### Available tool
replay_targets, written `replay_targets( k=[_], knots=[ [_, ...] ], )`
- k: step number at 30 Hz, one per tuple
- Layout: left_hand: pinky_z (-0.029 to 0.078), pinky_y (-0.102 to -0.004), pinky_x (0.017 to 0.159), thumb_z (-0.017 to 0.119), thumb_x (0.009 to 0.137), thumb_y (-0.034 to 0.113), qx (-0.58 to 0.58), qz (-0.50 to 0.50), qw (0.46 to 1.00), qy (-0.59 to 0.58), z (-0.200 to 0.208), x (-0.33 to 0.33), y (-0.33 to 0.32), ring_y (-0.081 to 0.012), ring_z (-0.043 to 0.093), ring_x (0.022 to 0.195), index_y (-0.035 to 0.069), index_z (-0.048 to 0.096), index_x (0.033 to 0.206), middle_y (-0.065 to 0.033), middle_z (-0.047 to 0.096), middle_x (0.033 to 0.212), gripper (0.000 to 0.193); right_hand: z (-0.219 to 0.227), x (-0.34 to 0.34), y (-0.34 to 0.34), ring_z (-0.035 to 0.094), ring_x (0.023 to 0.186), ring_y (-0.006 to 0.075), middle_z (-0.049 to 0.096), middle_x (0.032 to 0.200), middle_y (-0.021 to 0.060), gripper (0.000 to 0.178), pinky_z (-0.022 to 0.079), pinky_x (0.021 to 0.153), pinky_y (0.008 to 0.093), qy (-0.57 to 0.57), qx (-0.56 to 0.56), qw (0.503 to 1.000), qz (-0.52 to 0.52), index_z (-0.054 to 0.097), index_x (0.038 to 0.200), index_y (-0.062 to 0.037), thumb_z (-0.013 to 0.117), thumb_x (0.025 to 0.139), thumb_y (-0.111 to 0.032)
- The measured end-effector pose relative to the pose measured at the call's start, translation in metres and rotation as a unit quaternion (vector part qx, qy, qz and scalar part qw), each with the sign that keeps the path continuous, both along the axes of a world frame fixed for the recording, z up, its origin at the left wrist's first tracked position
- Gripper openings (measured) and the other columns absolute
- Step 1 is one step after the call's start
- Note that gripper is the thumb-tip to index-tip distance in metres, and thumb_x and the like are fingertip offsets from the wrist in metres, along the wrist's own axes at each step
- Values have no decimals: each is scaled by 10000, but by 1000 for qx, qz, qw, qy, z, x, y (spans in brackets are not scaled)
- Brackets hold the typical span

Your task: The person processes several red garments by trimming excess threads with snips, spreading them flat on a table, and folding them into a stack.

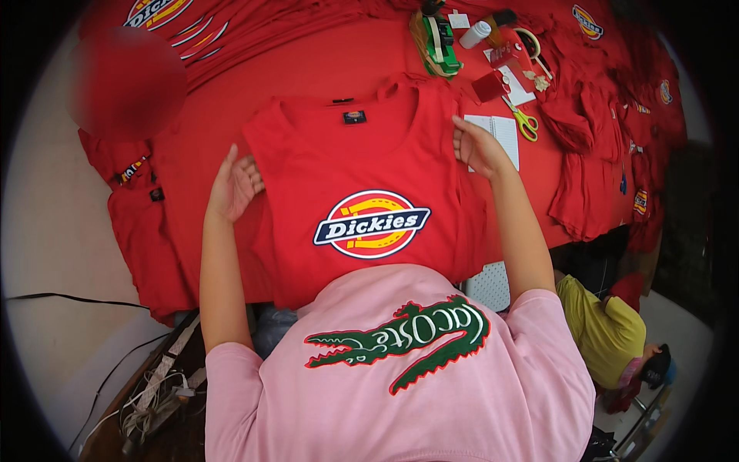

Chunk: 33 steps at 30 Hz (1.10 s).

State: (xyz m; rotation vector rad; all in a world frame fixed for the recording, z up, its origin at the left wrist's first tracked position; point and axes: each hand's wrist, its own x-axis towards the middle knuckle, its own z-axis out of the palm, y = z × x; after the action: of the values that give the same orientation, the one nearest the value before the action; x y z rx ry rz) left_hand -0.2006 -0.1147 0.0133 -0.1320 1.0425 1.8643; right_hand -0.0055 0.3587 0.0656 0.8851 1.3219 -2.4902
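Observation:
A red folded shirt [308, 165] with a wide scooped neck lies flat on the red-covered table in front of me. A dark neck label [354, 117] shows inside its collar, and an oval logo print [372, 224] in yellow, white and navy sits on its chest. My left hand [237, 183] is at the shirt's left edge, thumb up and fingers loosely curved, apart from one another. At the opposite edge, near the shoulder, is my right hand [479, 148], its fingers slightly bent and spread. Neither hand visibly grips the cloth.
Beyond my right hand lie a written sheet [504, 142], yellow-green scissors [525, 122], a white bottle [476, 34] and a green tool [439, 50]. Red garments [589, 154] pile up at the right. Cables [150, 412] hang lower left. A person in yellow [600, 331] is at lower right.

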Motion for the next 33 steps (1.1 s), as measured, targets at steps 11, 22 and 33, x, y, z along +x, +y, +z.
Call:
replay_targets(
  k=[11,22,33],
  knots=[
    [418,-312,1061,707,944,167,-193,-34,969,148,0,183,-77,-154,585,1182,22,546,1396,-60,652,1284,500,-2,160,-59,637,917,60,723,979,-7,334,515,833,241,-46,303,932,193,690,1173,26,746,929,-195],
    [306,-396,1186,604,1003,390,-330,-275,785,446,39,172,-33,-309,507,1332,-48,483,1445,-213,569,1412,633,-14,160,-51,660,928,162,723,987,82,410,519,869,314,-78,436,843,306,753,1038,-9,731,926,-404],
    [200,-479,1226,741,801,317,-450,-376,451,673,49,155,-84,-330,495,1324,35,676,1153,-156,636,1180,455,29,193,15,571,834,249,578,860,86,369,456,772,373,152,728,583,328,691,851,-16,875,717,-307]
  ],
)
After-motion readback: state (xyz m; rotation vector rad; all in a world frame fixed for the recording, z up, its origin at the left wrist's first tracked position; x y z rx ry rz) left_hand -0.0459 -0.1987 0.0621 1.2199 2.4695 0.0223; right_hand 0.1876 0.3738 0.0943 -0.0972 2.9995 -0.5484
